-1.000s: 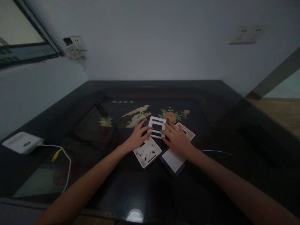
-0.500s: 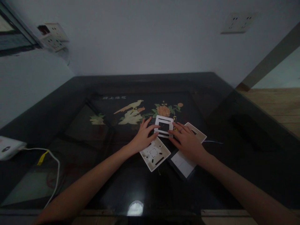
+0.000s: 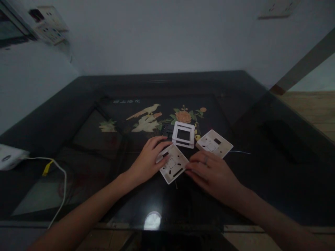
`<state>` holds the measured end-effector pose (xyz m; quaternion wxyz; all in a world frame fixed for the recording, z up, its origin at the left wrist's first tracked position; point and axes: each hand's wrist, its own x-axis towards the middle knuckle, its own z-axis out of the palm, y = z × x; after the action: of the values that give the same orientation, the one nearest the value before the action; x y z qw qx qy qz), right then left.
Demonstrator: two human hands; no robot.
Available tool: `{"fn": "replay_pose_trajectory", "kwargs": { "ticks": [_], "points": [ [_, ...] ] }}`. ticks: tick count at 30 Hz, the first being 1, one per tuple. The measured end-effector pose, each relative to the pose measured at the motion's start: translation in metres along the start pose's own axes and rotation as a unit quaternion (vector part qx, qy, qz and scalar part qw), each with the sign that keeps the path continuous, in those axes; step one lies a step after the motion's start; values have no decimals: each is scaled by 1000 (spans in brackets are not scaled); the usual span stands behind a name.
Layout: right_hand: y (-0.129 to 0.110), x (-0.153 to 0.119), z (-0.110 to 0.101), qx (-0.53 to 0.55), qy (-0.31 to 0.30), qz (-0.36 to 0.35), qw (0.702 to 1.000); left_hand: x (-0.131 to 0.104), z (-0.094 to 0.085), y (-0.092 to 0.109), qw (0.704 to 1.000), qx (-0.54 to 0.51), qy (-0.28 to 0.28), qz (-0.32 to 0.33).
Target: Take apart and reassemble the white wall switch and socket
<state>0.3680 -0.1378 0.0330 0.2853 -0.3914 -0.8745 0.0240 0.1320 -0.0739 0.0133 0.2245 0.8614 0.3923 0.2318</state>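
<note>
A single camera on the person's head looks forward and down over the dark table, from just above its near edge at 6 o'clock. It sits near enough to take in both forearms, which enter from about 8 and 4 o'clock, with the left hand at 7 and the right hand at 4. Its wide view reaches the wall at 12, sockets at 10 and floor at 3.
</note>
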Motion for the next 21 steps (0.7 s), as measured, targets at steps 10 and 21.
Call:
{"fn": "replay_pose_trajectory", "kwargs": {
  "ticks": [10,21],
  "points": [
    [-47,-2,41,-152,-98,9,984,-8,-18,-19,996,22,-22,-81],
    [-33,18,40,-222,-118,44,967,-9,-40,-36,990,-15,-71,-125]
  ]
}}
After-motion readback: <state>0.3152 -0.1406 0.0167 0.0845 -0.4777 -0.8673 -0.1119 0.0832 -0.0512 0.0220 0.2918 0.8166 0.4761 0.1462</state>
